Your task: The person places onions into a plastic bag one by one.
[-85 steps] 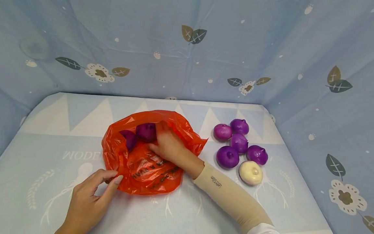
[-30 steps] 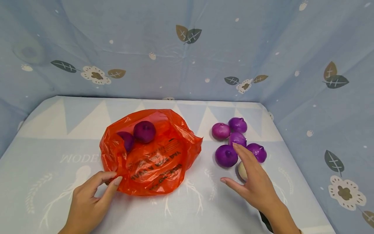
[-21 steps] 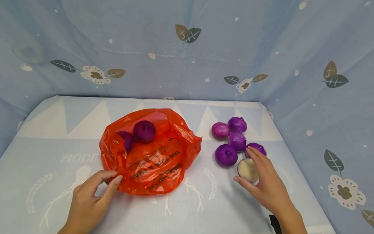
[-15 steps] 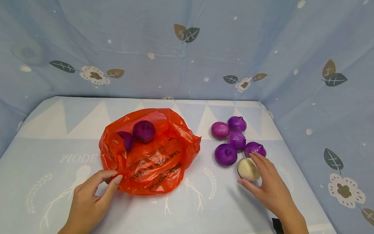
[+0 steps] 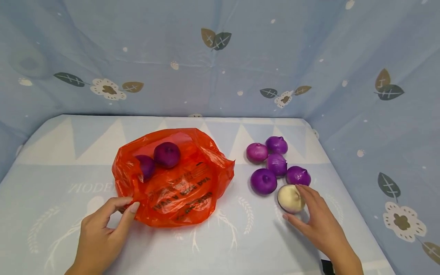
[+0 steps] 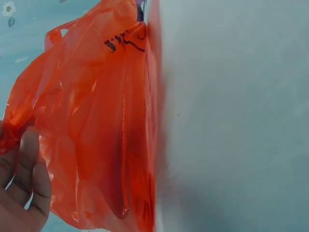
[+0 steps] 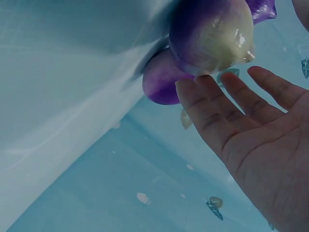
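My left hand (image 5: 103, 233) pinches the near-left edge of a red plastic bag (image 5: 165, 191) between thumb and fingers. The bag lies with its mouth spread, and two purple onions, one (image 5: 167, 154) beside another (image 5: 146, 166), sit inside it. In the left wrist view the same hand (image 6: 24, 183) grips the bunched rim. My right hand (image 5: 319, 221) is beside a pale onion (image 5: 290, 198), thumb and fingers spread about its near right side. The right wrist view shows the pale-and-purple onion (image 7: 217, 38) just past fairly straight fingertips; whether they touch it I cannot tell.
Several purple onions (image 5: 263, 181) cluster on the right of the table (image 5: 220, 248), behind and left of the pale one. A blue patterned cloth (image 5: 220, 76) hangs behind the table and along its right side. Part of a black item (image 5: 327, 266) shows by my right wrist.
My right hand has come out of the bag, leaving a purple onion there, and moved right to the pale onion. My left hand keeps its pinch on the bag's edge.
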A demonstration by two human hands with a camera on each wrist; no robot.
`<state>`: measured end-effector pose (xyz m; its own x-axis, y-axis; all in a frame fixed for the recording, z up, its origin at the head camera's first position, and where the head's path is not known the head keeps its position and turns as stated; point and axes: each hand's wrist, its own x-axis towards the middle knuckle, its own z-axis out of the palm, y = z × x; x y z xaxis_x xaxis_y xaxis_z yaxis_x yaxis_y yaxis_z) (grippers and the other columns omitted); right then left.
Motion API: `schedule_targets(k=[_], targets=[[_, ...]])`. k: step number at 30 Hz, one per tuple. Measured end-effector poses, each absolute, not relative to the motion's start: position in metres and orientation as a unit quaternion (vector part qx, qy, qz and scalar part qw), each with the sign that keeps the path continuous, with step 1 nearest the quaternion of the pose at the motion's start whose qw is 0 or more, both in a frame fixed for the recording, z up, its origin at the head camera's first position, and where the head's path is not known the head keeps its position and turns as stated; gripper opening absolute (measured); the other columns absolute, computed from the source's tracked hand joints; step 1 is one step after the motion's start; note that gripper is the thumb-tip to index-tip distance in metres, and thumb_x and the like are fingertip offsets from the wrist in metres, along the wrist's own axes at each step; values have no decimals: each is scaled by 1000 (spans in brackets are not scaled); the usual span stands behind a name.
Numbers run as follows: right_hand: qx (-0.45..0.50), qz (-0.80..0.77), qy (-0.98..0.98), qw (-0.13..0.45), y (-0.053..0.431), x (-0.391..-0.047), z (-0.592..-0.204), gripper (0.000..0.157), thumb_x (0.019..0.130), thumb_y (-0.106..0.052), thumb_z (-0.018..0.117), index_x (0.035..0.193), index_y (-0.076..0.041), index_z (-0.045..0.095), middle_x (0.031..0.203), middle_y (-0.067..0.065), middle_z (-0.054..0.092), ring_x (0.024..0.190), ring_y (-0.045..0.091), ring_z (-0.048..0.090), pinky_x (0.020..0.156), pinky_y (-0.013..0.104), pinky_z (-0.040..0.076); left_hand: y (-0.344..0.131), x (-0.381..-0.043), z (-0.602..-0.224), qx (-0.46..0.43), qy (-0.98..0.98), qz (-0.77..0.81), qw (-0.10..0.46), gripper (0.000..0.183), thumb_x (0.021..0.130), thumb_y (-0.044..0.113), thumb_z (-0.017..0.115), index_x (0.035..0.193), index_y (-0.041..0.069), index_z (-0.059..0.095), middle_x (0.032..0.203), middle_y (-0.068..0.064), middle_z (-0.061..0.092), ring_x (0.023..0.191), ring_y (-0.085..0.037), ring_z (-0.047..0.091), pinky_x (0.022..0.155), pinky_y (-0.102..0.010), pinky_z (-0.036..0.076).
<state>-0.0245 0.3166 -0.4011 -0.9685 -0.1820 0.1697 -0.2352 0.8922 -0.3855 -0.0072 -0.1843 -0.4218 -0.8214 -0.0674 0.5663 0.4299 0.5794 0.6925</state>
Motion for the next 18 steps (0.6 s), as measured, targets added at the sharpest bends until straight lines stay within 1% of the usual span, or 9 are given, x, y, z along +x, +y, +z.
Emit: schedule_targets(k=[3, 10, 14, 18], targets=[[107, 202, -972, 61, 319, -25, -403, 88, 82, -30, 92, 151, -2, 47, 150, 22, 46, 135, 45, 46, 101, 69, 41, -184, -8, -418, -100, -851, -440, 268, 27, 80, -10, 82, 102, 4, 74, 82, 4, 70, 76, 6, 58, 78, -7, 48], [107, 197, -973, 60, 323, -30, -404, 86, 81, -25, 92, 149, 2, 47, 147, 25, 47, 133, 47, 46, 101, 70, 41, -180, -17, -412, -112, -853, -426, 282, 30, 79, -8, 84, 102, 8, 75, 82, 6, 68, 76, 5, 58, 77, -7, 48], [110, 192, -973, 59, 326, -28, -406, 82, 80, -18, 92, 147, 4, 49, 144, 24, 50, 130, 46, 49, 100, 69, 42, -178, -16, -415, -113, -857, -416, 282, 32, 78, -9, 84, 100, 11, 75, 82, 9, 67, 78, 6, 57, 74, -7, 46], [105, 188, -975, 60, 327, -27, -412, 78, 81, -16, 91, 145, 4, 50, 140, 23, 53, 127, 44, 52, 100, 66, 44, -175, -11, -417, -85, -860, -420, 278, 33, 77, -10, 85, 99, 12, 75, 79, 10, 67, 74, 7, 56, 70, -8, 46]])
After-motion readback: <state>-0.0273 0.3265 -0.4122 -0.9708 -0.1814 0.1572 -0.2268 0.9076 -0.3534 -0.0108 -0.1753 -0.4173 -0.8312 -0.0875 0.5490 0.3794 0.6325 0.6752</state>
